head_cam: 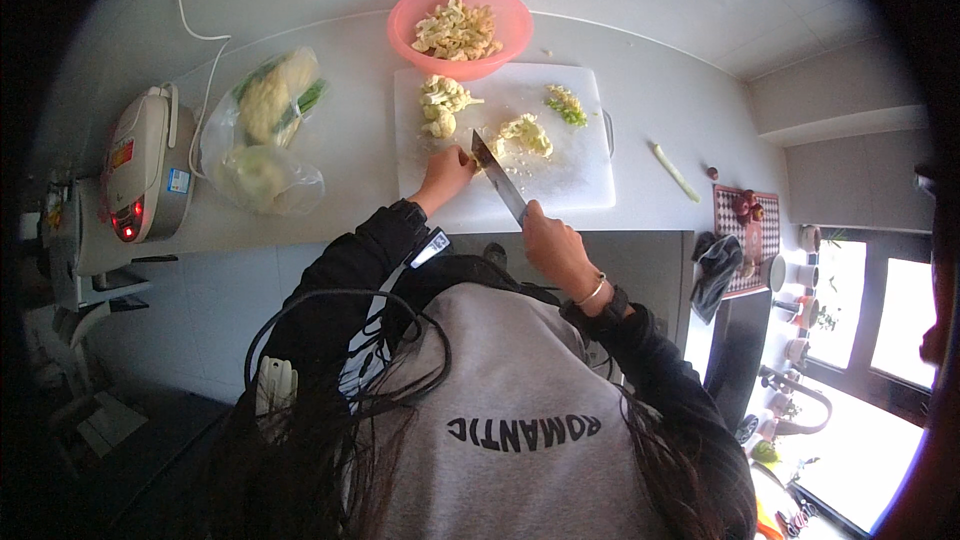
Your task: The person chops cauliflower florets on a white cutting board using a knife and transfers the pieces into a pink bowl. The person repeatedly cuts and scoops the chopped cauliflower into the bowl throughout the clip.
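Note:
My right hand (556, 245) grips the handle of a kitchen knife (501, 181), its blade slanting up and left over a white cutting board (577, 184). By the blade's tip, my left hand (448, 174) has its fingers closed on a small cauliflower piece (477, 160), mostly hidden by the fingers. Cut cauliflower (527, 135) and crumbs lie just right of the blade. Larger cauliflower florets (444, 99) rest on the board's upper left, and a small heap of chopped green and pale pieces (567, 106) on its upper right. Behind the board, a pink plastic bowl (517, 22) holds many florets.
A clear plastic bag (307, 180) with cauliflower and greens lies left of the board. Farther left stands a rice cooker (154, 165) with a white cord. On the right are a pale green stalk (676, 173), a dark cloth (715, 276) and a checkered mat (726, 214) with red onions.

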`<move>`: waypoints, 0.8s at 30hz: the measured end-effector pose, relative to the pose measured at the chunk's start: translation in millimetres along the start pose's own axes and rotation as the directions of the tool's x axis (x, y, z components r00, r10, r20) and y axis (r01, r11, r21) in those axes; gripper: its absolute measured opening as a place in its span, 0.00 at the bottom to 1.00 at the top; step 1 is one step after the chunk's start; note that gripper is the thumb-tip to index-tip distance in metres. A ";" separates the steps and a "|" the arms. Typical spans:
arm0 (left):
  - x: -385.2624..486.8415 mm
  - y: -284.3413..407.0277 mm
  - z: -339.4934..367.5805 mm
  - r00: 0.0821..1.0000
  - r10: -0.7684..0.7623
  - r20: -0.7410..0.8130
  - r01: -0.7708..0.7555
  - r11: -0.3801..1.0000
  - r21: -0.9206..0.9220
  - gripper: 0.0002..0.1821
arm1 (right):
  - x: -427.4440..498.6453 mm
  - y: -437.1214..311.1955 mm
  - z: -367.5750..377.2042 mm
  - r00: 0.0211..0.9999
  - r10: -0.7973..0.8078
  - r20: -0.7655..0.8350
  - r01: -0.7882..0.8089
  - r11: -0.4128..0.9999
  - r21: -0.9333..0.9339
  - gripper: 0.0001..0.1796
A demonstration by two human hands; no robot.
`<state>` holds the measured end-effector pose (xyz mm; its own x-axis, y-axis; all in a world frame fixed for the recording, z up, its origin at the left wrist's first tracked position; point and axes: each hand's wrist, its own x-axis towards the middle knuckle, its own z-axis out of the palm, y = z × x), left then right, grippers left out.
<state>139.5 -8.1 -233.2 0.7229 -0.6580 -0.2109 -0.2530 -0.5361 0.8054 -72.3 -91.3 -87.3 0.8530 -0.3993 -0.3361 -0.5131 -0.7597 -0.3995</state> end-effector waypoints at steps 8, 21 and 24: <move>-4.8 16.2 -13.4 0.990 0.131 0.041 -0.136 0.982 0.129 0.12 | 22.8 1.2 18.9 0.998 -0.038 -0.058 0.037 0.999 -0.029 0.09; -9.3 13.6 -32.0 0.964 0.266 0.019 -0.263 0.935 0.237 0.17 | 4.5 47.3 -10.2 0.978 0.016 -0.206 0.032 0.973 0.227 0.09; -15.1 22.4 -27.5 0.935 0.353 0.029 -0.337 0.860 0.382 0.21 | -1.8 52.4 -6.9 0.975 0.034 -0.220 0.022 0.968 0.249 0.09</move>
<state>140.6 4.4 -196.7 0.5676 -0.8202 0.0710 -0.7071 -0.4415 0.5524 -100.1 -133.9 -101.8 0.8351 -0.5282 -0.1537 -0.5017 -0.6166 -0.6068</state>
